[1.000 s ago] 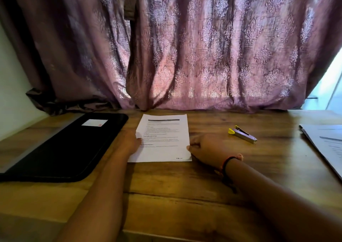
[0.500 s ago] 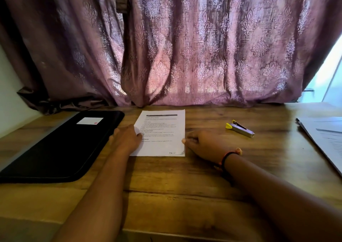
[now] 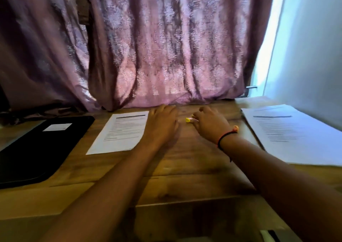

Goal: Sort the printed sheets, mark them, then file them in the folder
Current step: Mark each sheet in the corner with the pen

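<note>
A single printed sheet lies flat on the wooden table, with the black folder shut to its left. At the right lies a stack of printed sheets. Between sheet and stack, my right hand is down on the highlighter, fingers curled over it, so only the yellow end shows. My left hand is just left of that end, fingers relaxed and holding nothing, beside the single sheet's right edge. The picture is blurred by motion.
A mauve patterned curtain hangs along the table's far edge. A pale wall rises at the right behind the stack. The folder carries a small white label. Bare wood runs along the near side of the table.
Both hands have left the single sheet and moved right. The right hand now covers the highlighter and the left hand is beside it. The view has swung right, showing more of the stack.
</note>
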